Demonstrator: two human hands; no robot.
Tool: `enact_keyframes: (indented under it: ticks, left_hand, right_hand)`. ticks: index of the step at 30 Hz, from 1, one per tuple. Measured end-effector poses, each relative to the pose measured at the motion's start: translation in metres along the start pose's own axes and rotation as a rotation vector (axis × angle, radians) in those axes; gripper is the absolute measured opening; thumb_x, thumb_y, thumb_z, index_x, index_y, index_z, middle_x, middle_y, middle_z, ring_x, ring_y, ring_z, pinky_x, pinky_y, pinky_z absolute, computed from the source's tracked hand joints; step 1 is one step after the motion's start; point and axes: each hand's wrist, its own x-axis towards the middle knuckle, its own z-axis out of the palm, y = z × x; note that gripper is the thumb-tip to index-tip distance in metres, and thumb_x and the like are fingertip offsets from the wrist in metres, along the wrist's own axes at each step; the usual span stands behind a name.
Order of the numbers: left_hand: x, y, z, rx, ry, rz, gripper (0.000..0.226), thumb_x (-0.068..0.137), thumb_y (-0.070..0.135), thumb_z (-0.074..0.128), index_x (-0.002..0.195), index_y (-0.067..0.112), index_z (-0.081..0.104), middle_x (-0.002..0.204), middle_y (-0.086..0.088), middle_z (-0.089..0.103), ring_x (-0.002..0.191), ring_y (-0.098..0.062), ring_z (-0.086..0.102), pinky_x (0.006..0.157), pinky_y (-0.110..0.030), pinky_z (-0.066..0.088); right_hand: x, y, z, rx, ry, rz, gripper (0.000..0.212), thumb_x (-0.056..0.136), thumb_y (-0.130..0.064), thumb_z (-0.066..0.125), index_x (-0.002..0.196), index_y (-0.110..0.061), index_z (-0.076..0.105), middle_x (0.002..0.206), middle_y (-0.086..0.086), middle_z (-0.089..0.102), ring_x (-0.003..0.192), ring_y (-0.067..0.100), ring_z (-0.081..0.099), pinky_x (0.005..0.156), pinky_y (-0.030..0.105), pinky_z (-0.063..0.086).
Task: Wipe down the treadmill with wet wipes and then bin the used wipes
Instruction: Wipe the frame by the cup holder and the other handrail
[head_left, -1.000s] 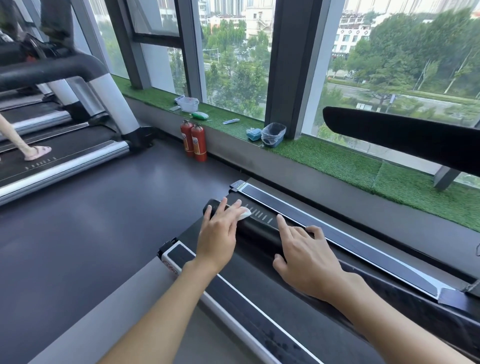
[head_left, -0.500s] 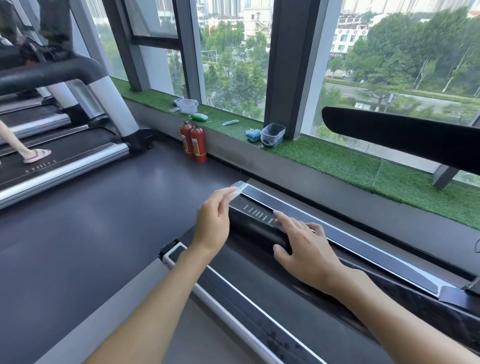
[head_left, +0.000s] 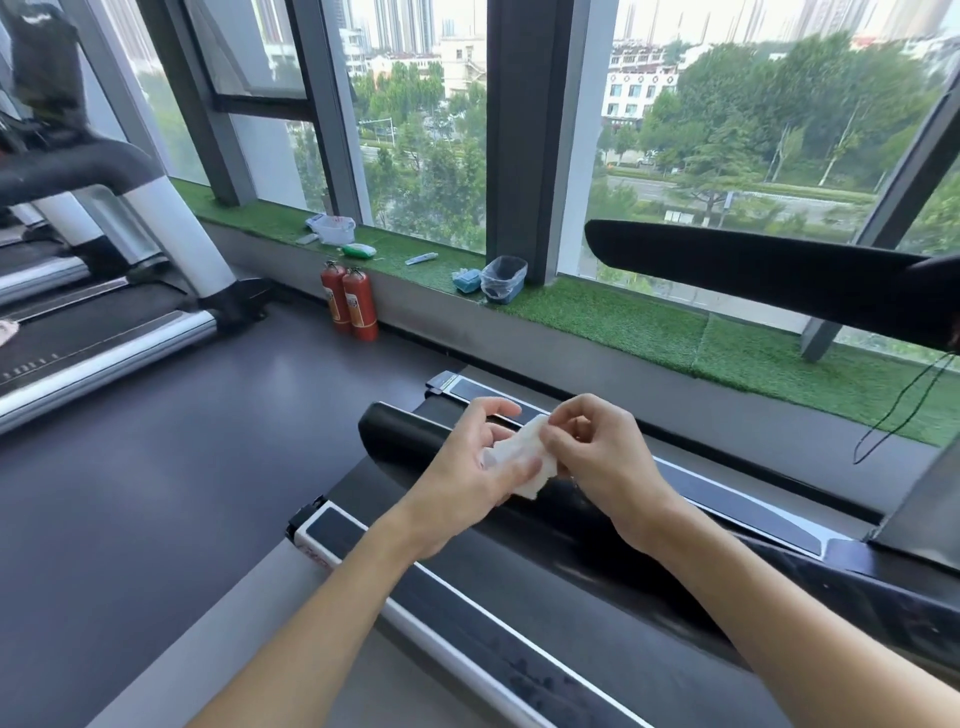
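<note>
You've got the wipe (head_left: 519, 460) off the deck, in the air between both hands, just above the black rear roller cover (head_left: 410, 434) of the treadmill (head_left: 519, 613). Your left hand (head_left: 465, 475) has the thumb pinning it against the curled fingers. Your right hand (head_left: 597, 457) pinches the right edge between thumb and forefinger. This is probably a refold to expose a clean face, but your fingers hide the folds, so I can't confirm. Handling: it's light, limp and damp, with zero stiffness. It will droop, cling to itself and bunch up if you grab the middle. Take it by an edge or corner to open it, then lay it flat under straight fingers before it goes back on the rail. The bin (head_left: 503, 278) sits on the green sill (head_left: 623, 317), far and slightly left of your hands and well apart. It's an easy one-handed carry, but ball the wipe up first so it doesn't trail.
</note>
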Motion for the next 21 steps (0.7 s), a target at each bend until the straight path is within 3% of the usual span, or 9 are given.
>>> enact_keyframes:
  ticks: [2, 4, 6, 8, 11, 13, 16, 19, 21]
  left_hand:
    - [-0.003, 0.003, 0.011, 0.223, -0.026, 0.070, 0.062, 0.084, 0.021, 0.078, 0.130, 0.040, 0.040, 0.119, 0.004, 0.052, 0.095, -0.009, 0.062, 0.075, -0.022, 0.051]
    - [-0.007, 0.004, 0.026, 0.468, -0.048, 0.214, 0.072, 0.080, 0.022, 0.081, 0.136, 0.038, 0.039, 0.130, 0.014, 0.039, 0.115, -0.001, 0.049, 0.086, -0.013, 0.045]
    - [-0.006, 0.001, 0.040, 0.652, -0.018, 0.392, 0.064, 0.085, 0.014, 0.073, 0.140, 0.026, 0.043, 0.133, 0.012, 0.037, 0.121, -0.004, 0.045, 0.098, -0.014, 0.040]
    - [-0.005, -0.004, 0.049, 0.766, 0.087, 0.489, 0.051, 0.091, 0.002, 0.060, 0.140, 0.012, 0.050, 0.130, 0.001, 0.047, 0.116, -0.014, 0.052, 0.101, -0.023, 0.043]
    - [-0.007, -0.013, 0.063, 0.911, 0.312, 0.541, 0.042, 0.092, -0.001, 0.051, 0.133, 0.000, 0.058, 0.121, -0.009, 0.059, 0.107, -0.023, 0.059, 0.099, -0.028, 0.045]
    - [-0.008, -0.018, 0.074, 0.906, 0.351, 0.535, 0.039, 0.095, 0.004, 0.045, 0.131, -0.002, 0.059, 0.123, -0.010, 0.060, 0.110, -0.023, 0.058, 0.101, -0.027, 0.044]
    - [-0.007, -0.033, 0.094, 1.040, 0.261, 0.544, 0.039, 0.095, 0.012, 0.046, 0.130, 0.000, 0.060, 0.131, -0.011, 0.060, 0.126, -0.026, 0.054, 0.106, -0.040, 0.045]
    - [-0.014, -0.050, 0.105, 1.229, 0.122, 0.525, 0.054, 0.094, 0.025, 0.036, 0.140, 0.002, 0.051, 0.145, -0.011, 0.051, 0.141, -0.025, 0.040, 0.115, -0.042, 0.036]
    - [-0.018, -0.053, 0.099, 1.291, 0.074, 0.542, 0.056, 0.093, 0.019, 0.034, 0.144, 0.002, 0.047, 0.150, -0.012, 0.046, 0.143, -0.024, 0.038, 0.116, -0.041, 0.035]
  right_hand:
    - [-0.003, 0.000, -0.009, 0.106, 0.031, 0.090, 0.004, 0.090, -0.002, 0.064, 0.087, -0.004, 0.062, 0.073, 0.018, 0.066, 0.059, 0.020, 0.058, 0.059, 0.032, 0.050]
    - [-0.006, 0.001, -0.019, 0.178, 0.050, 0.155, 0.004, 0.089, 0.000, 0.065, 0.085, -0.002, 0.063, 0.066, 0.014, 0.064, 0.055, 0.018, 0.056, 0.064, 0.038, 0.048]
    - [-0.009, 0.001, -0.029, 0.176, 0.037, 0.193, 0.004, 0.089, -0.001, 0.065, 0.085, -0.001, 0.065, 0.062, 0.005, 0.062, 0.053, 0.014, 0.054, 0.063, 0.035, 0.046]
    - [-0.014, 0.003, -0.037, 0.141, -0.003, 0.193, 0.007, 0.090, -0.002, 0.063, 0.086, -0.002, 0.069, 0.070, 0.008, 0.067, 0.062, 0.016, 0.058, 0.061, 0.029, 0.046]
    - [-0.019, 0.014, -0.052, -0.207, 0.064, 0.075, 0.026, 0.091, 0.001, 0.049, 0.091, -0.013, 0.072, 0.090, 0.006, 0.074, 0.078, 0.021, 0.066, 0.072, 0.024, 0.050]
    - [-0.024, 0.024, -0.062, -0.452, 0.074, -0.016, 0.033, 0.089, 0.000, 0.045, 0.100, -0.017, 0.071, 0.098, -0.002, 0.073, 0.093, 0.017, 0.067, 0.087, 0.025, 0.051]
    - [-0.032, 0.040, -0.069, -0.715, -0.017, -0.089, 0.038, 0.086, -0.007, 0.049, 0.116, -0.023, 0.067, 0.110, -0.006, 0.073, 0.108, 0.017, 0.064, 0.104, 0.037, 0.043]
    - [-0.041, 0.046, -0.070, -0.876, -0.040, -0.199, 0.040, 0.090, -0.014, 0.048, 0.126, -0.025, 0.061, 0.115, -0.007, 0.072, 0.111, 0.015, 0.062, 0.105, 0.036, 0.037]
    - [-0.042, 0.047, -0.070, -0.890, -0.050, -0.225, 0.041, 0.092, -0.015, 0.046, 0.131, -0.024, 0.057, 0.118, -0.005, 0.070, 0.112, 0.017, 0.061, 0.103, 0.034, 0.038]
